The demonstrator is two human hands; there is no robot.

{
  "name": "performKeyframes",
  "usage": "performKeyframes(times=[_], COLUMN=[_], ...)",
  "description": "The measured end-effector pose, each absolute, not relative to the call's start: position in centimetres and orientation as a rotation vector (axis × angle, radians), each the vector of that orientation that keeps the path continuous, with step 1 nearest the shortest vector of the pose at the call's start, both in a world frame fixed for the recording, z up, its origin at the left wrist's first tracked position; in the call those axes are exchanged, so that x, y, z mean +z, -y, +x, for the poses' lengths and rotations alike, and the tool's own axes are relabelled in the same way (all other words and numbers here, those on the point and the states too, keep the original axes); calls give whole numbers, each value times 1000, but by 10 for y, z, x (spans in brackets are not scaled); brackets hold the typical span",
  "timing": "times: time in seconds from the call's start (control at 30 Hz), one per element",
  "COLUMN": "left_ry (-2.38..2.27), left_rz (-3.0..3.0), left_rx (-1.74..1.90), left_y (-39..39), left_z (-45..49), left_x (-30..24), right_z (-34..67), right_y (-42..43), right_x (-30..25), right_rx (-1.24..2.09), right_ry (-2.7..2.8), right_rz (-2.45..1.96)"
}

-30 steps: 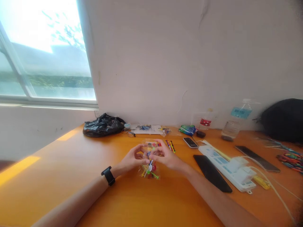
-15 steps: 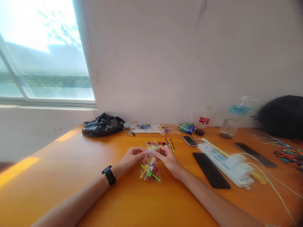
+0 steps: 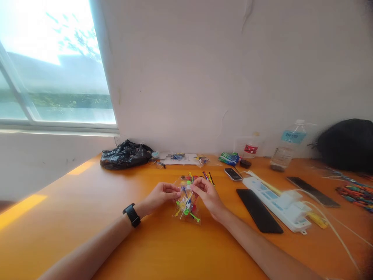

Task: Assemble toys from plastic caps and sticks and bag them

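A clear plastic bag [image 3: 186, 212] of small colourful plastic pieces, some arrow-shaped in yellow and green, lies on the table between my hands. My left hand [image 3: 163, 196] pinches the bag's left edge near its top, fingers closed. My right hand [image 3: 205, 194] is closed in a pinch at the upper right, on a thin white stick [image 3: 186, 205] that slants down over the bag. Whether the stick is inside or in front of the film is hard to see. Just beyond the hands lie loose coloured plastic pieces [image 3: 208, 177], partly hidden by my right hand.
To the right lie a black flat slab [image 3: 259, 210], a white power strip [image 3: 274, 204] with cables, and a dark phone [image 3: 313, 190]. Along the wall stand a black plastic bag [image 3: 125, 154], glasses [image 3: 159, 165], a green packet [image 3: 229, 158] and a water bottle [image 3: 282, 155].
My hands have moved slightly apart at the top of the bag. The white stick now shows slanting below my right fingers.
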State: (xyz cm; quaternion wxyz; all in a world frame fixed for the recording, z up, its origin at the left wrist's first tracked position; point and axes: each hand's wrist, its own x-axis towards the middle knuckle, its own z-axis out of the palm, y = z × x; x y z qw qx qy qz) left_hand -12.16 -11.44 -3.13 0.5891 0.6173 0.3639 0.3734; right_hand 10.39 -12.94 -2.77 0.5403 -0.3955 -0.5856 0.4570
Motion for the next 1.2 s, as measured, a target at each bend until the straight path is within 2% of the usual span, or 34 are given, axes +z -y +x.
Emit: performKeyframes(times=[0.2,0.87,1.2], left_ry=[-830,-777,-712], left_rz=[1418,1450,1665], left_rx=[834,969,631], left_y=[116,120,123], left_z=[-123,-116,-121], left_x=[-27,-29,-20], right_z=[105,106,113], right_y=[129,128,125], right_x=[-30,-26,-17], right_rx=[1179,1071,1004], right_ry=[1384,1371,1244], right_rz=[-999,-950,-883])
